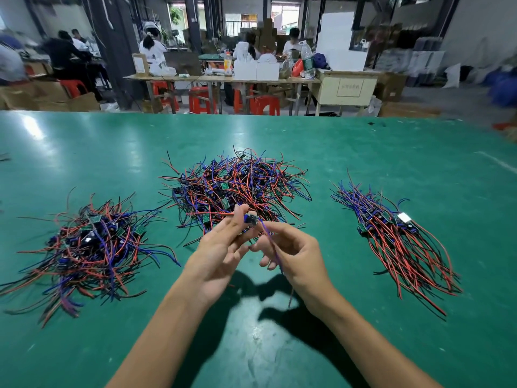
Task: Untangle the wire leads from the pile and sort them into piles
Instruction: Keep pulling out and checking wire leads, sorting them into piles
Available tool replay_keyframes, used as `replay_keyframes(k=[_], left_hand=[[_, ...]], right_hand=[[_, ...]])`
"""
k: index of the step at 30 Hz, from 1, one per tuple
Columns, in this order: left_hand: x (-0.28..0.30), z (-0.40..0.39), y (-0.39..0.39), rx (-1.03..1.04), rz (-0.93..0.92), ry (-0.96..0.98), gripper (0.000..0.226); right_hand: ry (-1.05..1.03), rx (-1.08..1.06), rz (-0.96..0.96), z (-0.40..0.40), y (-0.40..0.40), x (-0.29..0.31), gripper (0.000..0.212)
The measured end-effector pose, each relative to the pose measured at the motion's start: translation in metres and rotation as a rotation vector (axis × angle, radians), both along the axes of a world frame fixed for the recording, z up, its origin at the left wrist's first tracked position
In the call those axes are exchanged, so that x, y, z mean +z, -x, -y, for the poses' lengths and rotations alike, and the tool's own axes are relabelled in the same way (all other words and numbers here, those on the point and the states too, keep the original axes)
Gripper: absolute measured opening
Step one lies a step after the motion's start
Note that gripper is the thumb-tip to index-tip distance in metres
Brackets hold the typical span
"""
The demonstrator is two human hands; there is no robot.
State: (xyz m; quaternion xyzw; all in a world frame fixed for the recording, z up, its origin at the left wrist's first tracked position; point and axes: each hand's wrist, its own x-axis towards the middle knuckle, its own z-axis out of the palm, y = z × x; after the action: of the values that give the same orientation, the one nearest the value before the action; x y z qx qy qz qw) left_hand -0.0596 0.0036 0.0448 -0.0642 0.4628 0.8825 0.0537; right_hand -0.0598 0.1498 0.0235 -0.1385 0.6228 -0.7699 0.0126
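Observation:
A big tangled pile (237,189) of red, black and blue wire leads with small green boards lies mid-table. A second loose pile (89,245) lies at the left. At the right, a combed pile (397,239) has its leads lying parallel. My left hand (221,247) pinches one lead's small board (250,219) just in front of the big pile. My right hand (291,256) holds that lead's blue wire (272,247), which hangs down past my palm.
The green table mat (279,345) stretches to a far edge (251,113). Beyond it stand workbenches, red stools (201,99), cardboard boxes and several seated people.

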Motion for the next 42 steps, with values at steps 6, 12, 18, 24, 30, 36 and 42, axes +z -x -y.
replay_keyframes(k=[6,12,18,24,30,36,42], left_hand=[[0.0,-0.007,-0.004,0.071,-0.042,-0.095,0.031],[-0.003,-0.017,-0.008,0.174,-0.152,0.006,0.022],[-0.005,-0.021,-0.008,0.226,-0.267,0.084,0.031],[-0.012,-0.01,-0.002,0.327,-0.621,0.57,0.031],[-0.01,0.007,0.007,0.511,-0.609,0.597,0.018],[0.005,0.018,-0.004,-0.056,-0.303,0.554,0.039],[0.0,-0.015,-0.012,-0.101,-0.273,0.516,0.023]], right_hand=[[0.166,0.008,0.195,-0.003,-0.001,0.013,0.036],[0.245,0.031,0.346,-0.004,-0.004,0.017,0.03],[0.236,-0.014,0.381,-0.006,-0.003,0.02,0.023],[0.277,-0.03,0.483,-0.013,0.002,0.024,0.021],[0.285,-0.014,0.497,-0.025,0.008,0.029,0.023],[0.005,-0.109,0.291,-0.029,0.014,0.024,0.019],[-0.201,-0.103,-0.027,-0.031,0.014,0.019,0.016]])
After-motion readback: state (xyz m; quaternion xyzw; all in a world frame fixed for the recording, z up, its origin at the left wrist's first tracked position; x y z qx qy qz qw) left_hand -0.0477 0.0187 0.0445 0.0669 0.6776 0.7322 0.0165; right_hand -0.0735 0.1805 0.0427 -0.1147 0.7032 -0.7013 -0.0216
